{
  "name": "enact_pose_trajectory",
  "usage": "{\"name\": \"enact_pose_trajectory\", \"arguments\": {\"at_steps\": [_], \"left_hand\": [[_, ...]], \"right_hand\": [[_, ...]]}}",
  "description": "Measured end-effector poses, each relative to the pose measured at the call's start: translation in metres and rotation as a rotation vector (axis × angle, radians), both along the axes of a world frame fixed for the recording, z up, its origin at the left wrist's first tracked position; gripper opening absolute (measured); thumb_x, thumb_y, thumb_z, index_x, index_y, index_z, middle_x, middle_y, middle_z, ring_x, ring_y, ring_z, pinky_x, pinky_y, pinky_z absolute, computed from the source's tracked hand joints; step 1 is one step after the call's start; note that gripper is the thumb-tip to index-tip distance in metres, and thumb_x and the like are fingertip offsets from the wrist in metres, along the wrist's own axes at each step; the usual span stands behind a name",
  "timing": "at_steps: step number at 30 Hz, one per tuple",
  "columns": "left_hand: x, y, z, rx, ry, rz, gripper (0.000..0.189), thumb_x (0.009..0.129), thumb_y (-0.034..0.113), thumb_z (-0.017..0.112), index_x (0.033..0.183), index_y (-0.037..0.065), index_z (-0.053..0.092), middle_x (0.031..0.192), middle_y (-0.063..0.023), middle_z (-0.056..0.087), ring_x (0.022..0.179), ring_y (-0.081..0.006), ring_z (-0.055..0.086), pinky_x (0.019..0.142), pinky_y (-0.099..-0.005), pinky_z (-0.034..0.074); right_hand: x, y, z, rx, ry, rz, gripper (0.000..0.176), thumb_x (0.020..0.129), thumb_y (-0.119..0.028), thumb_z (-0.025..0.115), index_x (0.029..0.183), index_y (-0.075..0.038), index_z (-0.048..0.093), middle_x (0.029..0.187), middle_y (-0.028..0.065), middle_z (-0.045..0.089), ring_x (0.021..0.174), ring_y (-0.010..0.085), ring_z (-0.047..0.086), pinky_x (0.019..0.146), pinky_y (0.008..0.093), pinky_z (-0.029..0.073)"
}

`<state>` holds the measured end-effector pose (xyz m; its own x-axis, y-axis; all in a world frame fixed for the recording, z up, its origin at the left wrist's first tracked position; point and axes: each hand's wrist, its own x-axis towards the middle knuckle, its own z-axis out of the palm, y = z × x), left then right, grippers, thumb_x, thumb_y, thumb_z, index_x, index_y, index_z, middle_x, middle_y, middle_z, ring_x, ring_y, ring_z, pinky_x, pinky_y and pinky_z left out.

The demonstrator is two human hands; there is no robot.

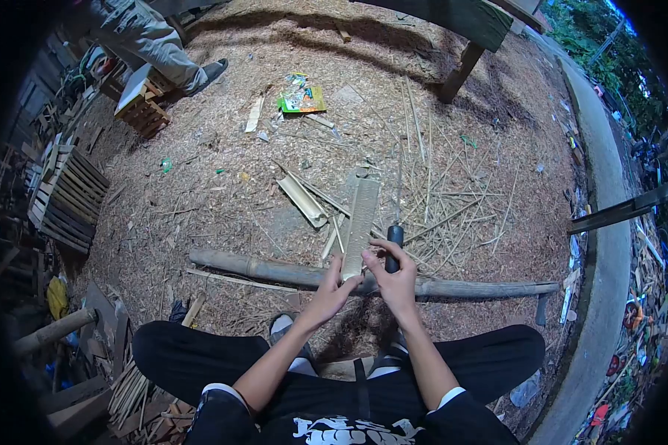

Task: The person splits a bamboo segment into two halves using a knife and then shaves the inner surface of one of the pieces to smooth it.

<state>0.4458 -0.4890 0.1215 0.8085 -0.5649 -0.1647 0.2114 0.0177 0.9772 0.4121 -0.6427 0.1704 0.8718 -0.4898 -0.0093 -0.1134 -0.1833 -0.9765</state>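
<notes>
A pale split bamboo piece [361,219] points away from me, its near end between my two hands. My left hand [334,294] holds that end from the left, fingers beneath and thumb near the edge. My right hand [392,278] is curled at the right side of the same end, with the dark handle [395,245] of a thin-bladed tool against its fingers. The tool's blade reaches forward, to the right of the bamboo. Beneath both hands a long bamboo pole [297,272] lies crosswise on the ground. Another split bamboo piece [303,200] rests to the left.
Thin bamboo strips [453,215] lie scattered at right on the shavings. A colourful packet [302,99] is farther forward. A slatted crate [70,194] stands at left, a wooden bench [464,26] at upper right. Another person's leg [152,44] shows at upper left.
</notes>
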Motion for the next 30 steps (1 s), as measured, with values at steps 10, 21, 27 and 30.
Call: {"name": "enact_pose_trajectory", "arguments": {"at_steps": [10, 21, 27, 30], "left_hand": [[0.001, -0.004, 0.002, 0.077, -0.014, -0.025, 0.044, 0.102, 0.025, 0.061, 0.134, -0.003, 0.050, 0.115, -0.0138, 0.065, 0.108, -0.0172, 0.061, 0.093, -0.0313, 0.047], [0.013, -0.004, 0.031, 0.231, -0.292, 0.314, 0.023, 0.095, 0.019, 0.070, 0.105, -0.002, 0.071, 0.093, -0.0134, 0.075, 0.090, -0.0186, 0.072, 0.080, -0.0328, 0.055], [0.015, -0.002, 0.031, 0.236, -0.284, 0.261, 0.024, 0.096, 0.019, 0.068, 0.106, -0.002, 0.070, 0.093, -0.0160, 0.074, 0.090, -0.0222, 0.072, 0.080, -0.0344, 0.055], [0.014, -0.002, 0.021, 0.203, -0.403, 0.196, 0.026, 0.095, 0.019, 0.068, 0.109, -0.003, 0.069, 0.096, -0.0178, 0.072, 0.091, -0.0256, 0.071, 0.082, -0.0361, 0.055]], "right_hand": [[-0.003, -0.009, -0.009, -0.077, 0.033, -0.028, 0.028, 0.088, -0.024, 0.079, 0.099, 0.001, 0.072, 0.083, 0.0082, 0.068, 0.075, 0.0116, 0.057, 0.068, 0.0300, 0.046], [-0.010, 0.005, -0.011, -0.142, 0.057, 0.062, 0.029, 0.086, -0.026, 0.079, 0.097, 0.000, 0.072, 0.076, 0.0132, 0.064, 0.069, 0.0243, 0.059, 0.066, 0.0369, 0.046], [-0.011, 0.008, -0.004, -0.145, 0.062, 0.050, 0.029, 0.086, -0.026, 0.078, 0.099, -0.001, 0.072, 0.083, 0.0161, 0.068, 0.076, 0.0272, 0.065, 0.072, 0.0384, 0.049], [-0.009, 0.006, -0.004, -0.140, 0.056, 0.004, 0.028, 0.087, -0.026, 0.077, 0.099, -0.001, 0.072, 0.086, 0.0166, 0.069, 0.079, 0.0278, 0.066, 0.074, 0.0381, 0.050]]}}
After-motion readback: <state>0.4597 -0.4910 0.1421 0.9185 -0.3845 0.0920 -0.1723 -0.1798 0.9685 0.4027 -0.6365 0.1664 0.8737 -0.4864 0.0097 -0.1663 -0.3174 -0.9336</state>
